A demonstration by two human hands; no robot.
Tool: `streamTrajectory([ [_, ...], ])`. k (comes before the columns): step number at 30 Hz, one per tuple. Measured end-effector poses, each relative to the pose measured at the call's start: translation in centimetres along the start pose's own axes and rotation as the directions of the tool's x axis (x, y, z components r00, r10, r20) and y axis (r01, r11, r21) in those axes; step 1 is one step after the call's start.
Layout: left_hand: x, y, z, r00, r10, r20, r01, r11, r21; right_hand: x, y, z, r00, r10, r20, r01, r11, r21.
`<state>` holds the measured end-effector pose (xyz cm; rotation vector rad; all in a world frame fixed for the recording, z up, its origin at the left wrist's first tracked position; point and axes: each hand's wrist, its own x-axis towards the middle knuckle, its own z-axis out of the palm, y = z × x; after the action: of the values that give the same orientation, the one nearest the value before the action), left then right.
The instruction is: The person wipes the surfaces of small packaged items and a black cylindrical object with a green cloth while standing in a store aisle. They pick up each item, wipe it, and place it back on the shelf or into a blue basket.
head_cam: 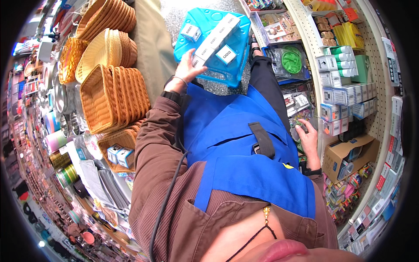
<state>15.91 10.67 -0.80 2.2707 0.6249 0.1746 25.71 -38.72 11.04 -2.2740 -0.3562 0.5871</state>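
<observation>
A blue plastic stool (196, 18), or an upturned crate, is before me. Across it runs a row of small white cardboard boxes (212, 42), with one loose box (191, 32) to the left and another box (226, 55) to the right. My left hand (186, 67) has its thumb and fingers around the box at the row's near end. Beside the shelf on the right, my right hand (308, 137) has bent fingers next to clear plastic packaging (295, 133). Whether it grips that packaging cannot be told.
Stacked wicker baskets (114, 98) line the left; two similar boxes (120, 155) sit in a lower basket. At right, a pegboard shelf holds stacked small boxes (348, 95) and an open brown carton (335, 157). A bagged green item (291, 61) lies beyond my leg.
</observation>
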Motion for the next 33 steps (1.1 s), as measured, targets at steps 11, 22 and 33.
streamTrajectory([
  [11, 0.6, 0.6, 1.4, 0.976, 0.013, -0.218, 0.058, 0.947, 0.315, -0.8, 0.5, 0.0, 1.0, 0.01, -0.011, -0.01, 1.0, -0.012],
  [22, 4.3, -0.4, 0.8, 0.969, -0.024, -0.246, 0.108, 0.936, 0.336, -0.7, 0.4, 0.0, 0.999, -0.042, -0.023, 0.042, 0.999, -0.03],
  [33, 2.8, 5.1, 2.0, 0.82, 0.209, -0.533, 0.061, 0.894, 0.445, -0.7, 0.7, 0.1, 1.0, -0.003, -0.017, 0.003, 1.0, -0.016],
])
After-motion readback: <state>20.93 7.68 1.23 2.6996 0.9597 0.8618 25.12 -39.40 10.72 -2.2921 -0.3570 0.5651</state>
